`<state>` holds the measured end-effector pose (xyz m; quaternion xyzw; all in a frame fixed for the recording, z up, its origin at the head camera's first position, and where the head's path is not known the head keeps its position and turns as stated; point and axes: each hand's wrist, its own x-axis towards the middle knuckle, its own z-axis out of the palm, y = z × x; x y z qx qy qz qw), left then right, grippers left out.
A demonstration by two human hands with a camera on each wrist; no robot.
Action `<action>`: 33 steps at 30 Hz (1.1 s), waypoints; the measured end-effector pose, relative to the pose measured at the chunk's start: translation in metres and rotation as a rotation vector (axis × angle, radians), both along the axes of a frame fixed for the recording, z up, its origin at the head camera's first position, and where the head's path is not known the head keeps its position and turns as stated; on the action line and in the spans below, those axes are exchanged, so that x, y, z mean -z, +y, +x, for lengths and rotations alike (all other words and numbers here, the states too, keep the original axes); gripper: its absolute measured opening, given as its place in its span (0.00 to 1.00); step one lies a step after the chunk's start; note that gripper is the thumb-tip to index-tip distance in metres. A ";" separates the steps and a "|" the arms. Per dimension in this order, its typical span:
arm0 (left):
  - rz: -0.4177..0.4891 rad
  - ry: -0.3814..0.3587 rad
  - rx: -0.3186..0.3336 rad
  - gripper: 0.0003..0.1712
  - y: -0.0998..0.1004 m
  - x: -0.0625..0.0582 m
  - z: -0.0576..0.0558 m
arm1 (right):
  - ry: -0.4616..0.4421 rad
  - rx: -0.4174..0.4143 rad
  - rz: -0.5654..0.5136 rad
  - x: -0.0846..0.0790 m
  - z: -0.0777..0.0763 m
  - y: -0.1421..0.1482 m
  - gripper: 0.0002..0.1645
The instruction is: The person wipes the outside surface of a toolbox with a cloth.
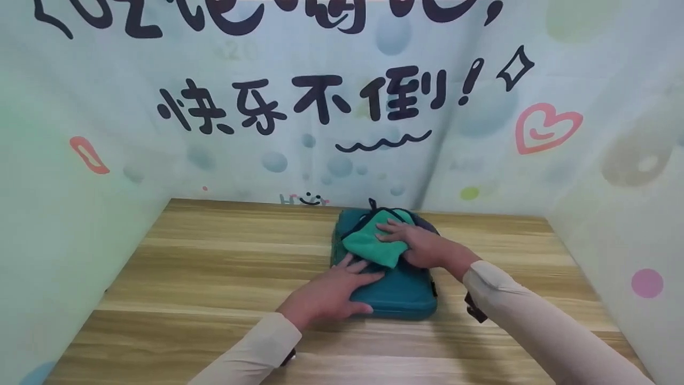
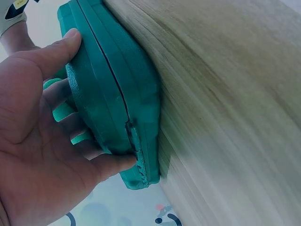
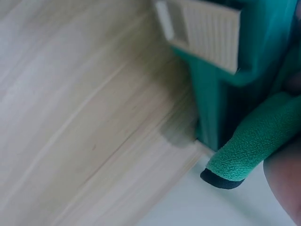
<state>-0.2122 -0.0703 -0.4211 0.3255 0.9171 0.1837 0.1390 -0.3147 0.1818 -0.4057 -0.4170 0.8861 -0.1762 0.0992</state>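
Note:
A teal hard plastic case (image 1: 393, 297) lies flat on the wooden table. On its far part sits a crumpled green cloth (image 1: 374, 243) with black edging. My right hand (image 1: 419, 243) presses on the cloth, fingers stretched out over it. My left hand (image 1: 334, 291) rests spread on the case's near left part, its thumb by the near edge. In the left wrist view, the left hand (image 2: 51, 127) spans the case (image 2: 96, 61), with the thumb and little finger touching its sides. In the right wrist view, the cloth (image 3: 263, 136) hangs past the case's side, and most of the hand is out of frame.
The wooden table (image 1: 224, 267) runs back to a printed wall sheet (image 1: 299, 155) with dark lettering. Pale walls stand on both sides. A light ribbed latch (image 3: 211, 37) is on the case's side. Dark wrist devices (image 1: 474, 307) show under the sleeves.

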 end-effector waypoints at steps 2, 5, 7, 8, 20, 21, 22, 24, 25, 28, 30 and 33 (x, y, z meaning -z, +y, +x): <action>0.002 0.000 0.000 0.40 -0.001 0.001 0.000 | 0.006 0.051 -0.005 0.002 -0.004 0.004 0.36; -0.002 0.011 0.003 0.41 -0.002 0.002 0.000 | 0.014 0.126 -0.021 0.006 -0.011 0.009 0.37; -0.002 0.011 0.004 0.41 -0.002 0.002 0.000 | 0.011 0.173 -0.030 0.007 -0.014 0.010 0.38; -0.003 0.011 0.006 0.41 -0.002 0.001 0.000 | 0.009 0.192 -0.034 0.007 -0.016 0.011 0.38; 0.036 -0.027 0.011 0.42 -0.008 0.003 -0.003 | -0.014 0.278 -0.035 0.007 -0.019 0.010 0.37; 0.044 -0.031 0.007 0.43 -0.010 0.004 -0.004 | -0.014 0.280 -0.036 0.007 -0.019 0.010 0.37; 0.051 -0.035 0.000 0.44 -0.011 0.005 -0.005 | -0.014 0.279 -0.037 0.007 -0.019 0.010 0.37; 0.055 -0.037 -0.031 0.49 -0.015 0.007 -0.008 | -0.016 0.281 -0.036 0.006 -0.019 0.010 0.37; 0.055 -0.037 -0.053 0.52 -0.017 0.008 -0.009 | -0.019 0.283 -0.034 0.006 -0.019 0.010 0.37; 0.041 -0.035 -0.118 0.62 -0.021 0.010 -0.011 | -0.023 0.272 -0.039 0.007 -0.018 0.010 0.37; 0.038 -0.026 -0.132 0.65 -0.023 0.010 -0.010 | -0.010 0.245 -0.050 0.008 -0.017 0.011 0.37; 0.030 -0.009 -0.123 0.67 -0.023 0.010 -0.008 | 0.015 0.209 -0.057 0.011 -0.014 0.013 0.38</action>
